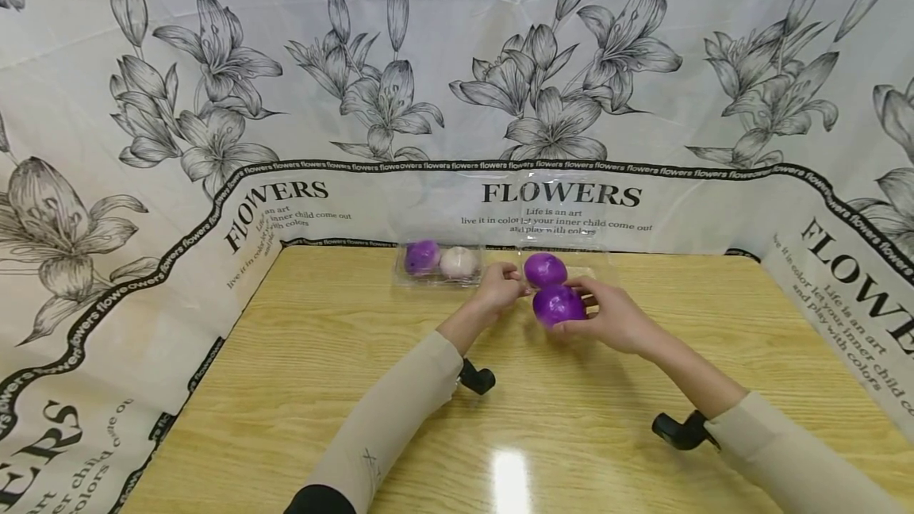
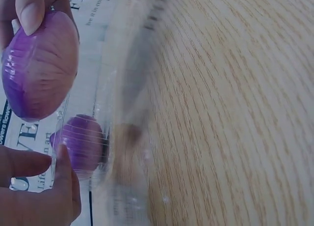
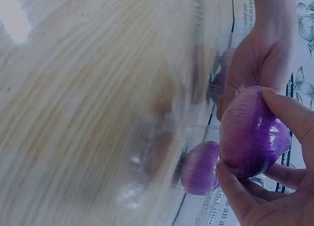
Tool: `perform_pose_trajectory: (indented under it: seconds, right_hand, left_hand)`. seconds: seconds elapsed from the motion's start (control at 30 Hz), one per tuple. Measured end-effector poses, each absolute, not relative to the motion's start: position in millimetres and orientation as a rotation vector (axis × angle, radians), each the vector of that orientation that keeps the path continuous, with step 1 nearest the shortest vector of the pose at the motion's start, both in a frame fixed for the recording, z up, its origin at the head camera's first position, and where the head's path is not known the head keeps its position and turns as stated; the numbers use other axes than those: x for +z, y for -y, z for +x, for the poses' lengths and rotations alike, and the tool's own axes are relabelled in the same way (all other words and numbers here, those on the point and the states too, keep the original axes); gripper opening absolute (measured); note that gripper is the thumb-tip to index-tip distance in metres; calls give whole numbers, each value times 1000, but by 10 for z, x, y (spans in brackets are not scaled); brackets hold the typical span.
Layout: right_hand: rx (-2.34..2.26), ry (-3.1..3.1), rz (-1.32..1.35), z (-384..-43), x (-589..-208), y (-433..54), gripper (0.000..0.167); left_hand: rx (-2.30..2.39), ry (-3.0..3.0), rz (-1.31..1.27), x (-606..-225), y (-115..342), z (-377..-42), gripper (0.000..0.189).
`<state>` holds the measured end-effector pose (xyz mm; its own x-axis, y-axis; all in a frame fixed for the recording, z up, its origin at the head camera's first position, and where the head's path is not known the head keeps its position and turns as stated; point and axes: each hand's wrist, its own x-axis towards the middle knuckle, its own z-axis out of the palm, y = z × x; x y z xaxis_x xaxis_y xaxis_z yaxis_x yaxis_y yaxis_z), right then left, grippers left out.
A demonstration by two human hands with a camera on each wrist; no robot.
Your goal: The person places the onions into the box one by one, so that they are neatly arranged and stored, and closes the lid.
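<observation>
In the head view my right hand [image 1: 614, 316] holds a shiny purple onion-like ball [image 1: 559, 305] just in front of a clear plastic box [image 1: 600, 260]. The right wrist view shows its thumb and fingers curved round that ball [image 3: 255, 132], which is streaked, with one paler side. Another purple ball [image 1: 546, 269] sits in the left part of the box, whose clear lid stands raised at the back. My left hand [image 1: 497, 288] is at the box's left front; in the left wrist view its thumb and finger [image 2: 64, 172] pinch the box's clear edge.
To the left stands a second clear box [image 1: 437, 280] holding a dark-spotted purple ball [image 1: 423, 257] and a whitish ball [image 1: 459, 262]. A flower-printed cloth [image 1: 428, 86] closes off the wooden table [image 1: 343, 355] at the back and sides.
</observation>
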<state>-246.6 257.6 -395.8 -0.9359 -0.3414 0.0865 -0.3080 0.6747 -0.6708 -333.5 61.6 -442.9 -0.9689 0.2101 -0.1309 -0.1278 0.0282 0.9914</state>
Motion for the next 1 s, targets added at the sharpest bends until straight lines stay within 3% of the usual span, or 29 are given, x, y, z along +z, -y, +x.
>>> perform_pose_trajectory:
  seconds: [0.57,1.0]
  right_hand:
    - [-1094,-2867,-486,-2586,-3851,-2733,80]
    - [-1029,-2954,-486,-2759,-3849,-2889,75]
  left_hand:
    - [2049,-2029,72,-4408,-618,-3328,62]
    - [2039,-2028,62,-4380,-611,-3319,62]
